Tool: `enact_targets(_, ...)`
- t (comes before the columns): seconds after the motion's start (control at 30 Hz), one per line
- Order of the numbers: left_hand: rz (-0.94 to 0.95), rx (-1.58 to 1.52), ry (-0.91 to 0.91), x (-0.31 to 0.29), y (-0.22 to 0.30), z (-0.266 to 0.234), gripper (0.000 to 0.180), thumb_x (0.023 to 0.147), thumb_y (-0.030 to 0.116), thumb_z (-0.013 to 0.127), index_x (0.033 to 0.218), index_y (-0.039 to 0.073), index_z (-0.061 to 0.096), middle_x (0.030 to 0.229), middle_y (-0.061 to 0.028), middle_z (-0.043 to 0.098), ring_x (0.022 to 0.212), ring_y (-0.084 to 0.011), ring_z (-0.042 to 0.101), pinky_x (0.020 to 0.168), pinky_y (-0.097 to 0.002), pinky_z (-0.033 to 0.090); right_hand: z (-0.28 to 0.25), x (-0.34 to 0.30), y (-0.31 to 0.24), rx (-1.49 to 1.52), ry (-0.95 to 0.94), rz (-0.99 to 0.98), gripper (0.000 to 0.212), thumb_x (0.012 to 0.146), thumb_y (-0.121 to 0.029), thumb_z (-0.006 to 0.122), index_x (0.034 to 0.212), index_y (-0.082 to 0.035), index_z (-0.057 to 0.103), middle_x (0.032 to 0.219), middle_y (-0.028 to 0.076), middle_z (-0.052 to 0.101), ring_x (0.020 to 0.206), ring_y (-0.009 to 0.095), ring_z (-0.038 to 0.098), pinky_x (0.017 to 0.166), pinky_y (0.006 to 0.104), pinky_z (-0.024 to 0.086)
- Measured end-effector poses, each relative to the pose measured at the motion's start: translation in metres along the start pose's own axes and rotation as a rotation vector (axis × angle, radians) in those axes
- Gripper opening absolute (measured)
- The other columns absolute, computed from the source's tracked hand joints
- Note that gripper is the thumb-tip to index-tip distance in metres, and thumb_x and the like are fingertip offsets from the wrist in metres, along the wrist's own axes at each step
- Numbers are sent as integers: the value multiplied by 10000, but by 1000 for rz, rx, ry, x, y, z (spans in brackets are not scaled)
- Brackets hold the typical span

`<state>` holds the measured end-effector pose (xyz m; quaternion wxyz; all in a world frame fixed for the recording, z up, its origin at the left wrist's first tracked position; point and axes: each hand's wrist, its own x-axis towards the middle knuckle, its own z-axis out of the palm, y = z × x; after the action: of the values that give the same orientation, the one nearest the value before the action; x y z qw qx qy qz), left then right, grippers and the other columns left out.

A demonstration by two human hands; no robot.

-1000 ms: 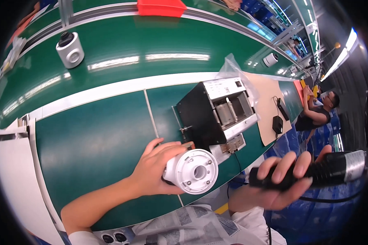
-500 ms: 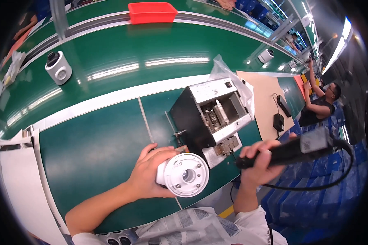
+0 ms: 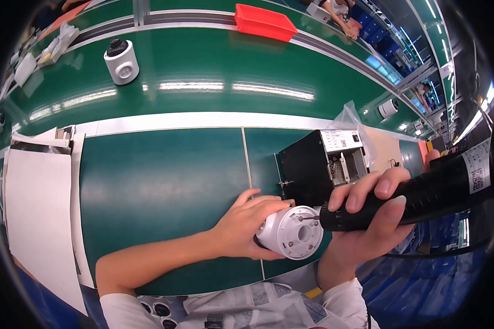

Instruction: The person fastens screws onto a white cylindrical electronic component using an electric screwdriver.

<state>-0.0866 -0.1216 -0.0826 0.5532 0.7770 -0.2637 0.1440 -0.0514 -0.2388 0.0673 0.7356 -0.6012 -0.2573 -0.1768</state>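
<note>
My left hand (image 3: 252,227) is closed around a white round camera housing (image 3: 285,237), its flat base with several screws turned toward the right. In my right hand (image 3: 370,216) lies a black electric screwdriver (image 3: 417,197), held nearly level with fingers wrapped round its body. The thin bit reaches a screw spot at the upper part of the base; whether it sits in a screw head is too small to tell. Just behind the housing stands a black box-shaped screw feeder (image 3: 307,164) with an open top showing small metal parts.
A green conveyor belt (image 3: 192,60) runs across the far side, carrying a white camera (image 3: 121,63) at left and another white camera (image 3: 388,109) at right. A red bin (image 3: 265,23) rests beyond it. White boards (image 3: 41,203) lean at the left; other people work farther off.
The screwdriver has come leftward and down, and its bit now meets the housing's base. The view has swung, so the belt and feeder sit farther right.
</note>
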Motion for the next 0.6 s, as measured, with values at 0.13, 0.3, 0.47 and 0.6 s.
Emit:
enact_targets(0.13, 0, 3, 8, -1, -1, -2, 924, 526, 366, 851, 1283, 115, 385, 1257, -73, 529, 1156, -261, 499, 1002, -518, 285, 4, -2, 6, -41, -1, -46, 779, 864, -305, 626, 1364, -31, 96, 853, 57, 438, 590, 137, 528, 506, 303, 511)
enact_targets(0.3, 22, 10, 33, -1, -1, 1, 921, 531, 366, 849, 1281, 100, 385, 1272, -66, 528, 1139, -262, 511, 983, -522, 300, 3, -5, 12, -74, -72, -102, 776, 894, -263, 568, 1409, -60, 24, 858, 53, 420, 589, 117, 493, 483, 284, 486)
enact_targets(0.47, 15, 2, 36, -3, -1, 1, 914, 531, 362, 850, 1276, 100, 390, 1276, -53, 527, 1142, -265, 508, 980, -526, 301, 2, -9, 15, -96, -174, -130, 720, 917, -232, 518, 1427, -84, 31, 864, 44, 398, 581, 99, 456, 457, 266, 460)
enact_targets(0.6, -5, -2, 10, -3, -2, -1, 908, 537, 368, 846, 1274, 103, 387, 1275, -51, 524, 1154, -274, 496, 996, -537, 286, 5, -8, 17, -79, -145, -120, 716, 913, -225, 522, 1424, -81, 42, 857, 43, 395, 583, 99, 456, 456, 264, 453)
